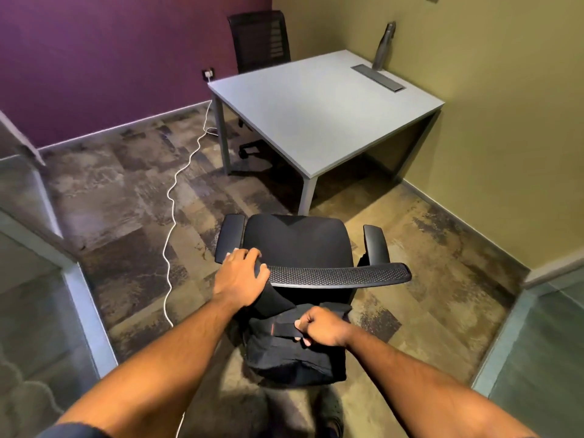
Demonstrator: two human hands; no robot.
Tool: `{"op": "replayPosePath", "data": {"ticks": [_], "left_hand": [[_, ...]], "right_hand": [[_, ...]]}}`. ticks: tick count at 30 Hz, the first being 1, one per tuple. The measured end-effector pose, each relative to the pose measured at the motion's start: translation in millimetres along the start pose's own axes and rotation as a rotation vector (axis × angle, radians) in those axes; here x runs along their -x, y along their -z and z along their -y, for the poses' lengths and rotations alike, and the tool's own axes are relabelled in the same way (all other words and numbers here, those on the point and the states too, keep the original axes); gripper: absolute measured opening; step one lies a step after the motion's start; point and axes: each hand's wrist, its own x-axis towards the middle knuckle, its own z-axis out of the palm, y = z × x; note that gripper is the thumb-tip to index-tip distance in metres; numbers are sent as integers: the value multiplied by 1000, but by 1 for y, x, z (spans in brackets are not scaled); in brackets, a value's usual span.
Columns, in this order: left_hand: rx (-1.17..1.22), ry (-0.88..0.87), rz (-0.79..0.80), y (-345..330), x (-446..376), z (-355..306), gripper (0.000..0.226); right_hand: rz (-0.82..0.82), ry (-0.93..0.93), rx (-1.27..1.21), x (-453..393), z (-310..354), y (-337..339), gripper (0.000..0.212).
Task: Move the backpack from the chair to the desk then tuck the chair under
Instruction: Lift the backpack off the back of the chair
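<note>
A black chair (297,241) stands at centre frame, its seat facing a grey desk (316,115) at upper right. The left hand (241,273) curls its fingers over the left end of the backrest. The right hand (320,327), fisted, grips a strap of the black backpack (284,358), which is at lower centre, behind the backrest. The backpack's outline is dark and blurred, its top partly hidden by the backrest.

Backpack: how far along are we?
Done: backpack is off the seat. In hand: right hand grips its strap, left hand holds the chair back. Left: set it on the desk, then tuck the chair, which stands clear of it.
</note>
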Motion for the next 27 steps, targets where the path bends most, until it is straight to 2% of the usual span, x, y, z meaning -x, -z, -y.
{"op": "replayPosePath", "data": {"ticks": [4,8,12,14,17,21,23,25,27], "left_hand": [[118,197,-37,5,22,18,39],[208,294,-54,-10,49,20,41],[295,488,125,-41,76,49,50],[297,465,236,-53,79,56,52],[268,315,373,-62,78,49,45],[293,125,356,-75,82,26,25],[351,63,357,-79,84,12,16],[411,26,422,-84,87,0,9],[454,19,496,-91,91,-9,11]], "right_hand": [[11,24,40,-1,11,2,64],[4,6,141,-5,7,-3,63],[62,-3,227,-4,6,-17,59],[66,4,242,-2,8,-19,55],[63,6,242,0,11,-21,49],[68,7,216,5,10,-27,53],[74,2,159,8,6,-26,46],[66,-3,113,12,1,-25,45],[43,9,106,17,-5,-23,49]]}}
